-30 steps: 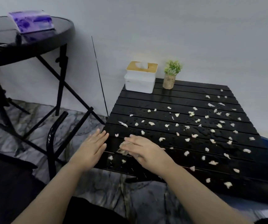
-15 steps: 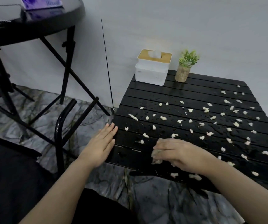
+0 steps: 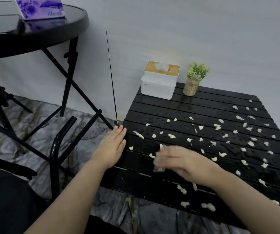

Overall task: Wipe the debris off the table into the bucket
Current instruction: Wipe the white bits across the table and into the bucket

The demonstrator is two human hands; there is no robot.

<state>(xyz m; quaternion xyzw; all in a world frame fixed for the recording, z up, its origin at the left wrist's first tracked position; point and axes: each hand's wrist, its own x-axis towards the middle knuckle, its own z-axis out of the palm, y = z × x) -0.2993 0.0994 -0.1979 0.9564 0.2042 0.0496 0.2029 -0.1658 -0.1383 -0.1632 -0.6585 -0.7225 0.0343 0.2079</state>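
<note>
Right hand (image 3: 181, 162) sits blurred low over the black slatted table (image 3: 195, 105), its grip loosely curled on a pale wad, hard to make out; left hand (image 3: 113, 146) lies flat, fingers together, empty, at the table's left edge; white debris (image 3: 220, 154) litters the wet slats.

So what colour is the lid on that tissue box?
The tissue box is white; its lid is light wood, tan-coloured. The head view shows it.

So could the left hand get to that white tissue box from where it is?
Probably yes: the left hand lies flat at the table's left edge, and only a few scraps lie between it and the tissue box.
</note>
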